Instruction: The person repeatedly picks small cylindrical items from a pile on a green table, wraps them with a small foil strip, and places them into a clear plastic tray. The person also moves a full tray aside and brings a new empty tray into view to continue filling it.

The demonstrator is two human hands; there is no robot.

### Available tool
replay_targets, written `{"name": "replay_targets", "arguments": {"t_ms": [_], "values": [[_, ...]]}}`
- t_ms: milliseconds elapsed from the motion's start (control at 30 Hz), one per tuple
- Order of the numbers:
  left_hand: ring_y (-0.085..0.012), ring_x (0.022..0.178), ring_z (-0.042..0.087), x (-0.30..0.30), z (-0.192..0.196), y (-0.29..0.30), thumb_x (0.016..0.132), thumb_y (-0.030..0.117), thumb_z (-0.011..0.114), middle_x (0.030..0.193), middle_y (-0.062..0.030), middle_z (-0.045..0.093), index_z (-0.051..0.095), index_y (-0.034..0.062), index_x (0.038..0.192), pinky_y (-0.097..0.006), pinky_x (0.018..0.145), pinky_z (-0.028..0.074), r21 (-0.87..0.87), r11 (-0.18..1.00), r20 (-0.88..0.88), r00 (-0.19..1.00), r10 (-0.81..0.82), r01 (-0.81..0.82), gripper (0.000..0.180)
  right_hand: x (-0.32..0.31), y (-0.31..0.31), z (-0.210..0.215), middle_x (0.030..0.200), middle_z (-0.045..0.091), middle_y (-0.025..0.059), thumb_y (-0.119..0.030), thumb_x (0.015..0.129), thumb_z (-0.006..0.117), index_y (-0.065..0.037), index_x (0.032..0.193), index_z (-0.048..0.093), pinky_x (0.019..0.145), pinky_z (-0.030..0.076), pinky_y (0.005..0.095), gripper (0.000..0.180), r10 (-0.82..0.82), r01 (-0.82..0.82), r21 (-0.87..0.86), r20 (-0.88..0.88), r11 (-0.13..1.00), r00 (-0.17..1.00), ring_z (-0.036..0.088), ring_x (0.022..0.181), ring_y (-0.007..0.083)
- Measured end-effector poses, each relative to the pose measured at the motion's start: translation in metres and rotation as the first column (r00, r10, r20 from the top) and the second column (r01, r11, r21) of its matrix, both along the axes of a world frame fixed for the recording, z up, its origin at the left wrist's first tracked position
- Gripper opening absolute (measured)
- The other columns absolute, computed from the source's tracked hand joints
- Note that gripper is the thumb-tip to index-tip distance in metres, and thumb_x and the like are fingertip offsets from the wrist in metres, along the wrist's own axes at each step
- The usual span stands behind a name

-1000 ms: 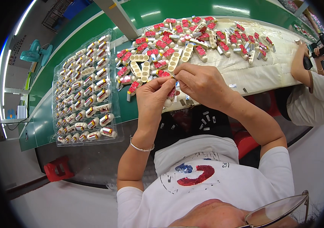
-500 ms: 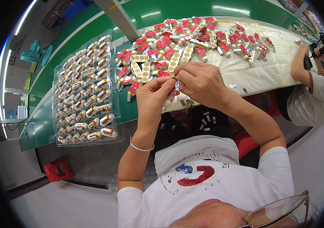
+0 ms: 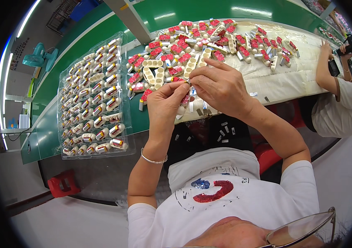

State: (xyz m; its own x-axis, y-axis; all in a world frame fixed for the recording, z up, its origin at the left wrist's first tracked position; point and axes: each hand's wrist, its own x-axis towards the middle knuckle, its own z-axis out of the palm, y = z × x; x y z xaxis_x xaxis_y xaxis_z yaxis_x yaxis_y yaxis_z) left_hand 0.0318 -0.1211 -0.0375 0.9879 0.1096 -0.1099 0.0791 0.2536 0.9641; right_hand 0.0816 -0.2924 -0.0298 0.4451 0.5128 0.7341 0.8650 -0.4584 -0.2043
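My left hand (image 3: 167, 99) and my right hand (image 3: 221, 87) meet over the table's near edge, fingertips pinched together. Between them is a tiny dark-tipped piece (image 3: 188, 82), mostly covered by the fingers and too small to name. Just beneath the fingertips shows a cream piece with a red label (image 3: 185, 100); whether it is held or lying there I cannot tell. Beyond my hands spreads a pile of similar red-labelled cream pieces with silver ends (image 3: 176, 48). Cream strips with round hollows (image 3: 152, 63) lie at the pile's near side.
To the left, a clear plastic tray (image 3: 127, 124) carries rows of cream pieces with silver-and-red tubes. A metal post (image 3: 131, 22) rises behind the pile. Small silver-white scraps (image 3: 221, 132) rest on my lap. Another person's arm (image 3: 328, 74) reaches in at the right; a red stool (image 3: 63, 183) stands lower left.
My right hand's fingers have shifted slightly and its index finger has lifted a little. My left hand stays nearly in place. At the right, the other person's hand has risen slightly.
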Motion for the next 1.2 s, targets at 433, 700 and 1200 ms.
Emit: {"name": "replay_targets", "arguments": {"t_ms": [433,700,1200], "values": [[-0.0093,0.070,0.066,-0.001,-0.002,0.003,0.089,0.010,0.070,0.081,-0.0085,0.071,0.070,-0.0046,0.100,-0.020,0.061,0.051,0.009,1.000,-0.016,0.999,-0.028,0.029,0.018,0.008,-0.002,0.003,0.088,0.065,0.0033,0.002,0.075,0.063,-0.004,0.077,0.059,0.097,0.047,0.0379,0.008,0.119,-0.079,0.166,-0.246,0.983,0.962,0.064,0.083,0.0181],[-0.0175,0.075,0.071,-0.002,0.003,0.019,0.090,0.009,0.064,0.092,-0.0126,0.071,0.066,-0.0025,0.100,-0.025,0.066,0.058,-0.309,0.949,-0.108,0.989,-0.102,0.064,0.015,0.007,-0.052,0.002,0.096,0.066,0.0068,0.003,0.081,0.059,-0.002,0.093,0.068,0.081,0.049,0.0271,0.017,0.363,-0.234,0.279,-0.756,0.931,0.545,0.063,0.087,0.0130],[-0.0151,0.070,0.069,-0.013,0.007,0.001,0.093,0.017,0.064,0.090,-0.0090,0.069,0.062,0.0007,0.107,-0.023,0.059,0.055,-0.427,0.873,-0.123,0.942,-0.312,0.234,0.022,-0.021,-0.011,-0.018,0.098,0.068,0.0035,-0.010,0.085,0.073,-0.005,0.107,0.070,0.079,0.049,0.0254,0.023,0.497,-0.019,0.625,-0.602,0.781,0.624,0.060,0.084,0.0097]]}}
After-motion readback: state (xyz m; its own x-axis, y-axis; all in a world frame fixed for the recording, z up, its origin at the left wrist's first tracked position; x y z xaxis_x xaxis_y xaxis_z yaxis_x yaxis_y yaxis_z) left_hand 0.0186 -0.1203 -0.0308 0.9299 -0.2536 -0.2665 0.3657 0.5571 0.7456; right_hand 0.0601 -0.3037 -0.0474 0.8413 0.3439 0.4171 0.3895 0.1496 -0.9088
